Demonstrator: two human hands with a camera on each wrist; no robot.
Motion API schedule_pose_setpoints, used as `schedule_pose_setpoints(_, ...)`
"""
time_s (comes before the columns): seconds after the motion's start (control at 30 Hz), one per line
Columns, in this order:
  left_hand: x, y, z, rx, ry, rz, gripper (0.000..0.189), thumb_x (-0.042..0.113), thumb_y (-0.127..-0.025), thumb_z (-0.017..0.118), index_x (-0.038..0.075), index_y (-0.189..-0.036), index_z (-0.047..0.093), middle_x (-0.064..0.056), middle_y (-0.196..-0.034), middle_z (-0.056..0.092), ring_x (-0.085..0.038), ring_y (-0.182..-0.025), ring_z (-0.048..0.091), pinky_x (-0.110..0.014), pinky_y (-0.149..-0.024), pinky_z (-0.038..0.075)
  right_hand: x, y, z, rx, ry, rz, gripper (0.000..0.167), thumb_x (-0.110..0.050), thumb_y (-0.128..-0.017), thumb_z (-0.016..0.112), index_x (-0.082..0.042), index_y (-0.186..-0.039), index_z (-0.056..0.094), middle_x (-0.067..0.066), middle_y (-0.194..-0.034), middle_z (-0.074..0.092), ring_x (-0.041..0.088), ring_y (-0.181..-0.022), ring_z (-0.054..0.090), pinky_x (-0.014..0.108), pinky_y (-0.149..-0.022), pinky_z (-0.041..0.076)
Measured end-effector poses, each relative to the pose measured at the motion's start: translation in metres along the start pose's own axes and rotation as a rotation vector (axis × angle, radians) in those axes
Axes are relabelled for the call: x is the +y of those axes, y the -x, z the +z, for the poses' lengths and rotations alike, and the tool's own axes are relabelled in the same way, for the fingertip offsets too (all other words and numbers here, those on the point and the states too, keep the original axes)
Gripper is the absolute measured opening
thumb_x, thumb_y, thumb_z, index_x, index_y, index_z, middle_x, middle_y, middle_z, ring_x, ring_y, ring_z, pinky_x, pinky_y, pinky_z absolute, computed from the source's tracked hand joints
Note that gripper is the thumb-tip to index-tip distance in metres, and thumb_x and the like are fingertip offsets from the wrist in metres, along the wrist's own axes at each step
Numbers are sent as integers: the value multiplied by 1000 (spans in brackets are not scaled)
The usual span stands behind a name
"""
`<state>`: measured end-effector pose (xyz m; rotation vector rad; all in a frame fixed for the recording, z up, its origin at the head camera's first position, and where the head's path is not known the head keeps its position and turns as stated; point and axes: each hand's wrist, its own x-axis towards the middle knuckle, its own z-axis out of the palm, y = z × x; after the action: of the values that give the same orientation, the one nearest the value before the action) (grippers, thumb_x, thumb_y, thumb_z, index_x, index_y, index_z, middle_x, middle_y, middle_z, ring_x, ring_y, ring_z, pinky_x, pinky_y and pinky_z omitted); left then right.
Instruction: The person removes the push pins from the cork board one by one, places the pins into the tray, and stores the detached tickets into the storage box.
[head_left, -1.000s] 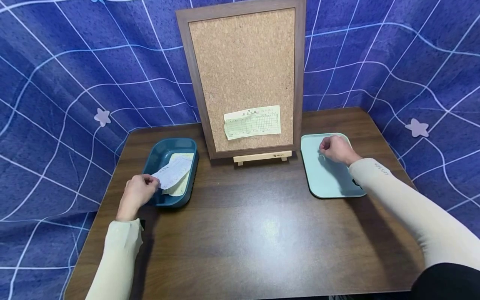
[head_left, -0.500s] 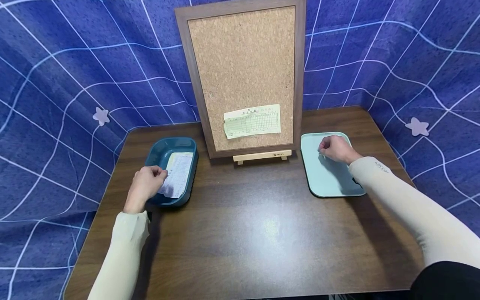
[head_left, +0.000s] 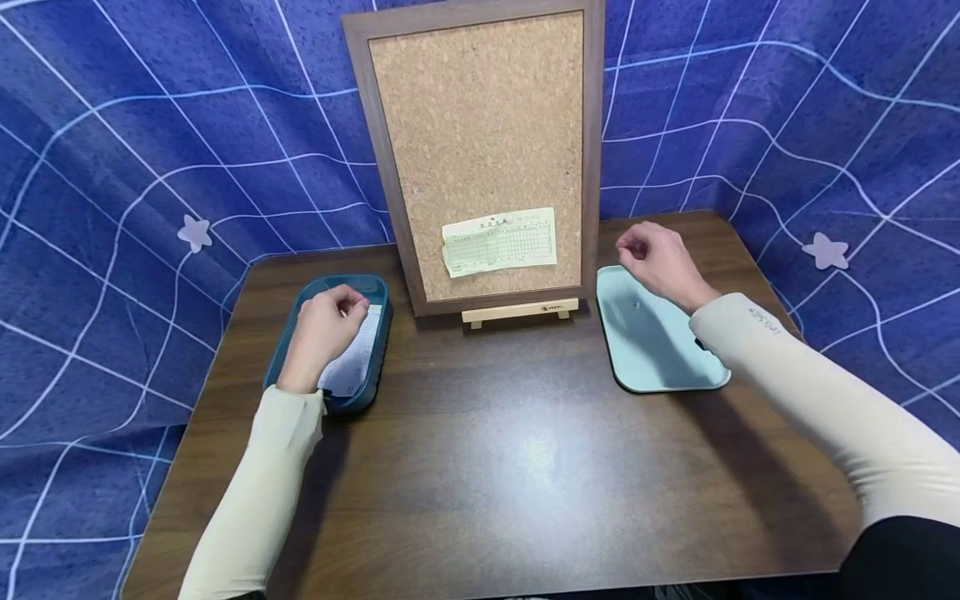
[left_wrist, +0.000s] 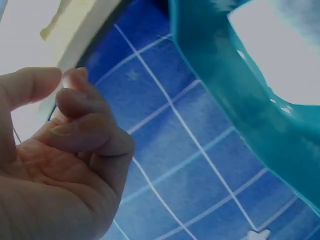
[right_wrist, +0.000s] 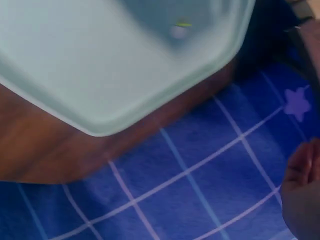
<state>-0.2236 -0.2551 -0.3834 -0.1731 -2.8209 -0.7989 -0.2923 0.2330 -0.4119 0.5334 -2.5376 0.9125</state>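
Observation:
My left hand (head_left: 327,329) hovers over the dark teal bin (head_left: 372,379), with its fingers loosely curled. In the left wrist view, nothing shows between the thumb and fingertips. A printed paper slip (head_left: 350,367) lies in the bin, partly hidden by the hand. Above the far left part of the pale mint tray (head_left: 637,367) is my right hand (head_left: 663,262), thumb and fingers drawn together; I cannot tell whether something small is between them. Tiny pin-like pieces (right_wrist: 181,29), one yellowish and one pale, lie on the tray.
A framed corkboard (head_left: 487,125) leans at the back centre on a small wooden stand (head_left: 520,314). Pinned low on it is a green printed form (head_left: 498,243). The brown table (head_left: 465,467) is backed by a blue curtain (head_left: 150,150) with white lines.
My left hand has let go of the paper slip, which now lies in the bin, and moved up and right over it. My right hand has lifted off the tray toward the back.

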Motion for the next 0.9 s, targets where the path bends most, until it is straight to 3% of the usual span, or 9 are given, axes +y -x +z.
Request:
schedule_pose_setpoints(0.17,19,-17,8,65,41,54,19,24,-91,59,7,-94,66,-5,-76,60,-20,-66,52,-35,-62,39,-25,-17,1,91,-40,-113,4,-2,-82,62,-2,-84,66,6,-76,55,17,-71,48,27,-66,35)
schedule_pose_setpoints(0.3,32,-27,17,97,89,66,19,25,-90,62,7,-95,66,-5,-78,62,-20,-68,54,-35,-65,39,-44,-31,7,79,-61,-154,4,-1,-82,62,-3,-84,65,6,-76,55,17,-72,48,27,-66,36)
schedule_pose_setpoints(0.5,48,-35,29,94,133,50,20,25,-90,63,7,-98,64,-7,-83,64,-21,-72,54,-35,-66,40,-63,-47,16,37,-51,-208,4,-2,-80,62,-6,-79,61,6,-76,53,18,-74,47,29,-67,36)
schedule_pose_setpoints(0.9,72,-65,48,98,173,53,23,27,-88,63,8,-101,66,-2,-87,65,-17,-76,56,-32,-72,42,-91,-63,36,-6,1,-199,6,-4,-82,61,-4,-88,63,6,-85,56,21,-82,48,34,-73,38)
